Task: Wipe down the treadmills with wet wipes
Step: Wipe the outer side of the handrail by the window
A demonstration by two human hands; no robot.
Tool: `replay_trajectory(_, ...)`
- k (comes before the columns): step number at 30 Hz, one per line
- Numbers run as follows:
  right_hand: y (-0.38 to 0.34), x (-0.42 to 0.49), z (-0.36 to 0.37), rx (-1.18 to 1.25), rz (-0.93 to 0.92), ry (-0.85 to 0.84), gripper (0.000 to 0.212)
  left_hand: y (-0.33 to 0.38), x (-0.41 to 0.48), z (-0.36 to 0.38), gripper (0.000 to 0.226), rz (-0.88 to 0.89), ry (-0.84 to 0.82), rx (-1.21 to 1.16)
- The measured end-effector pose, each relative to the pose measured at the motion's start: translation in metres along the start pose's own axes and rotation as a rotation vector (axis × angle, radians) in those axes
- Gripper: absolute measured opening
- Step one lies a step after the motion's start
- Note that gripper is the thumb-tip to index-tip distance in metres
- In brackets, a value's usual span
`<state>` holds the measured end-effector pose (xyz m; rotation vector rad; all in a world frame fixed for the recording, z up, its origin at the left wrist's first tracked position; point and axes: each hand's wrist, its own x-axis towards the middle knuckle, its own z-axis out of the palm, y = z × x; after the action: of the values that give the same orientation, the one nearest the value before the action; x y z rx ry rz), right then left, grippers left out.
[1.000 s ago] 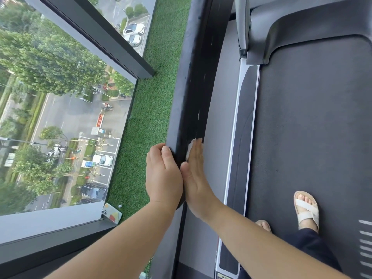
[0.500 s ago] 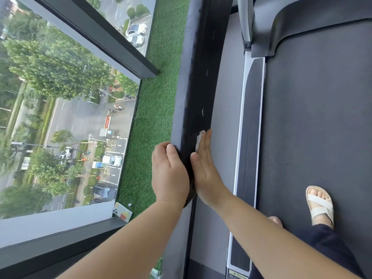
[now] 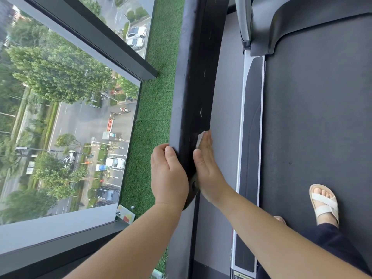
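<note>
**Two hands on the black rail**

The left hand (image 3: 168, 176) curls its grip around the treadmill's black rail (image 3: 196, 93). The right hand (image 3: 207, 166) lies flat, fingers together, pressing a white wet wipe (image 3: 200, 138) against the rail's inner side.

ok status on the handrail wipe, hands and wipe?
Left hand gripping outer side of the black treadmill handrail. Right hand flat, pressing the white wet wipe on its inner side. Rail ahead unobstructed.

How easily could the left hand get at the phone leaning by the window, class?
Probably yes: the left hand grips the handrail, and only open turf separates it from the phone below.
</note>
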<state>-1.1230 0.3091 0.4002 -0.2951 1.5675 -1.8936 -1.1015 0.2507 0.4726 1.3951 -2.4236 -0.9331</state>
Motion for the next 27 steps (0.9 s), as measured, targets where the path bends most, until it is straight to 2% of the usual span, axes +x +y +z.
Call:
replay_trajectory(4, 0.003, -0.004, 0.009, -0.019, -0.115, 0.04, 0.072, -0.001, 0.001, -0.001, 0.045, 0.018, -0.008, 0.003)
replay_trajectory(9, 0.016, 0.001, -0.002, -0.063, -0.13, 0.001, 0.07, 0.002, 0.005, -0.004, 0.027, -0.014, -0.088, 0.037)
replay_trajectory(12, 0.006, 0.007, 0.001, 0.02, 0.024, 0.033, 0.061, 0.003, 0.009, -0.006, 0.033, -0.029, -0.184, 0.052)
replay_trajectory(16, 0.005, -0.015, 0.011, -0.148, -0.21, -0.033, 0.069, 0.027, 0.027, -0.01, 0.043, 0.046, -0.258, 0.08)
replay_trajectory(17, 0.009, -0.016, 0.007, -0.165, -0.225, -0.057, 0.069, 0.038, 0.033, -0.009, 0.044, 0.046, -0.275, 0.08)
replay_trajectory(19, 0.012, -0.007, -0.001, -0.111, -0.128, -0.062, 0.06, 0.057, 0.041, -0.003, 0.044, 0.012, -0.307, 0.064)
replay_trajectory(21, 0.005, 0.005, -0.002, -0.01, 0.018, -0.017, 0.054, 0.065, 0.044, 0.005, 0.042, 0.018, -0.29, 0.039)
replay_trajectory(22, -0.003, 0.006, 0.001, 0.0, 0.033, -0.01, 0.053, 0.065, 0.043, 0.008, 0.041, 0.044, -0.258, 0.041)
replay_trajectory(27, 0.002, -0.013, 0.003, -0.18, -0.2, -0.097, 0.063, 0.057, 0.044, 0.014, 0.038, 0.07, -0.176, 0.038)
